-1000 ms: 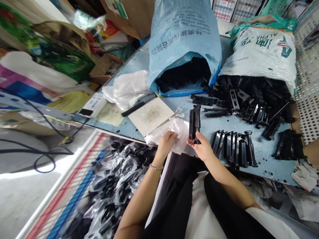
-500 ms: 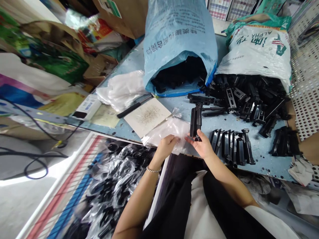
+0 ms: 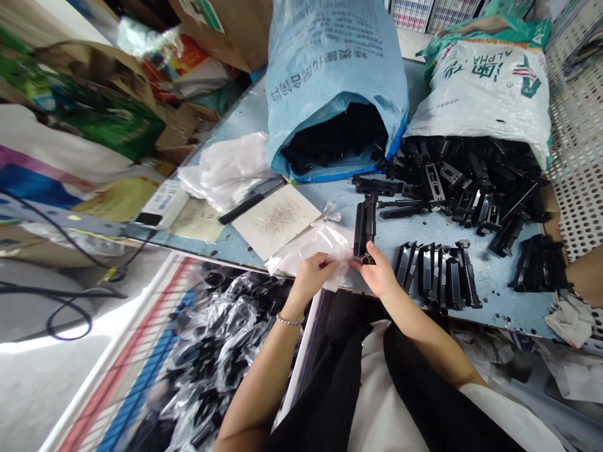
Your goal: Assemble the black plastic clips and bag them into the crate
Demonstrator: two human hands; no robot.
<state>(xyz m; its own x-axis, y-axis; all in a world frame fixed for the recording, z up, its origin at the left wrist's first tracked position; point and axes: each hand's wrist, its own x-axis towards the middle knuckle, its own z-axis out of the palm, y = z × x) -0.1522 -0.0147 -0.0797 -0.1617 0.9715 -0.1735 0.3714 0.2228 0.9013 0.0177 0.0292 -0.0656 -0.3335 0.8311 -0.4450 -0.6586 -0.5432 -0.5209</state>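
My left hand (image 3: 313,275) pinches the near edge of a clear plastic bag (image 3: 306,248) lying at the front of the blue table. Just to its right, my right hand (image 3: 377,271) grips the lower end of a black plastic part (image 3: 364,226), long and narrow, which points away from me. The fingertips of my right hand are close to the bag's edge; whether they touch it I cannot tell. A row of similar black parts (image 3: 428,270) lies to the right of that hand. Beyond, more black parts (image 3: 475,176) spill in a heap from a white sack (image 3: 490,88).
A blue sack (image 3: 334,69) with dark contents stands open at the back. Left of it are crumpled clear bags (image 3: 230,166) and a cream board (image 3: 277,220) with specks. Below the table edge, a wire basket (image 3: 136,370) holds bagged black items. Another person's arm (image 3: 586,276) shows at right.
The black part in my right hand has shifted slightly nearer and left, toward the bag. My left hand keeps its hold on the bag. The whole view has moved slightly.
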